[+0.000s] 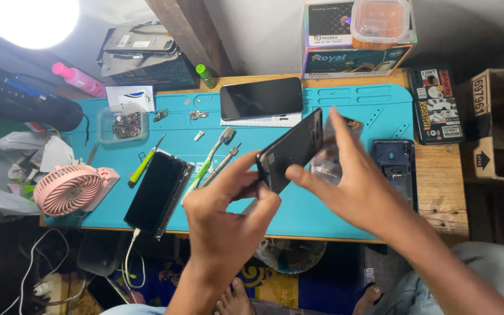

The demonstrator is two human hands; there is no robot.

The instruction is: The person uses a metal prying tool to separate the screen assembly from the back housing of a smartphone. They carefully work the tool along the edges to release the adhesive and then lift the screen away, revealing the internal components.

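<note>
landmark: teal work mat (322,210) on the wooden bench; all places below are given against it.
held thing: dark phone screen panel (290,150), tilted, raised above the middle of the mat, apart from its surface.
left hand (228,219): thumb and forefinger pinched on the panel's lower left corner; other fingers curled under.
right hand (351,181): fingers closed on the panel's lower edge, thumb up along its right side; a clear plastic film (331,154) sits between this hand and the panel. cannot tell whether the film is stuck to the panel or only held against it.
step in hand (judgement): the panel is being handled with its film, likely peeling or checking it, before it goes to a frame.
next move calls for (judgement): steady edge-only grip from the left hand, slow even pull on the film, no flex of the panel.
right edge of mat: blue phone frame (396,166), opened, lying flat.
left half of mat: black phone (157,192) flat, white cable at its lower end.
centre-left of mat: screwdrivers and tweezers (214,160) just beside the black phone.
top of mat: another dark phone (262,98) lying flat.
top-left of mat: clear tub of small parts (123,123).
off left edge of mat: pink hand fan (68,189).
</note>
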